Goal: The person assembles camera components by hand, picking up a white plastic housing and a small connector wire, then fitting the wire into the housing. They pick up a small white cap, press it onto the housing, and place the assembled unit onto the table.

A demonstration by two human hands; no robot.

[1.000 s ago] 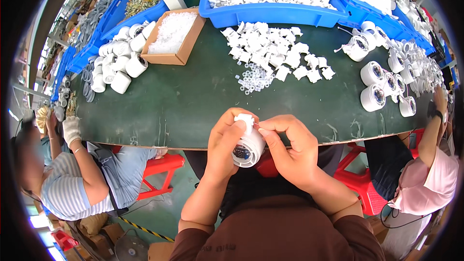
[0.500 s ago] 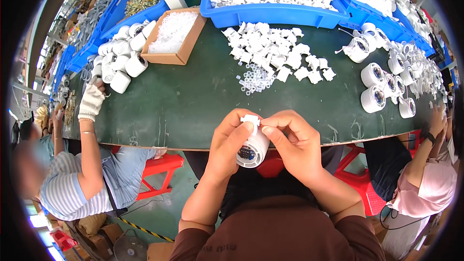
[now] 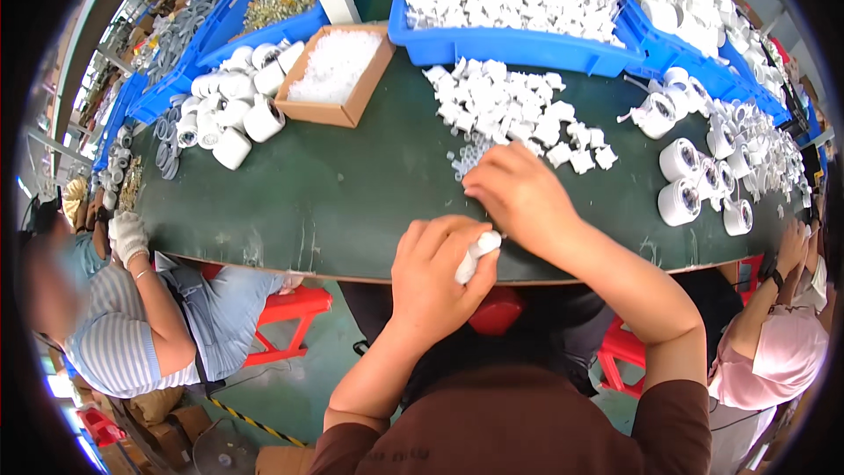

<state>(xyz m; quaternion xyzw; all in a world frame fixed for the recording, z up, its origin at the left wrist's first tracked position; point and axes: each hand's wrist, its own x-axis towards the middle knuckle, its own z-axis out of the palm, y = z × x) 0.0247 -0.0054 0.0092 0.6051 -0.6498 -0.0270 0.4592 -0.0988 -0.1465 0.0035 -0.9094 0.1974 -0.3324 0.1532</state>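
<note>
My left hand (image 3: 437, 286) is closed around a white camera housing. Only a narrow white stem (image 3: 483, 248) of it pokes out between thumb and fingers; the wider body is hidden by the hand. My right hand (image 3: 527, 198) reaches over the table to the small translucent rings (image 3: 469, 155). Its fingertips are pressed together at the near edge of that pile, and whatever is in them is too small to make out. Just beyond the rings lies a heap of white plastic brackets (image 3: 501, 101).
Blue bins (image 3: 527, 54) of white parts line the back. A cardboard box (image 3: 338, 113) of translucent pieces stands left, beside white housings (image 3: 233, 149). More camera housings (image 3: 679, 202) sit at the right. Co-workers sit on both sides, one wearing a white glove (image 3: 129, 236).
My right hand has left the housing and moved forward to the rings. My left hand has turned the housing, hiding its lens end. The left co-worker's gloved hand has drawn back.
</note>
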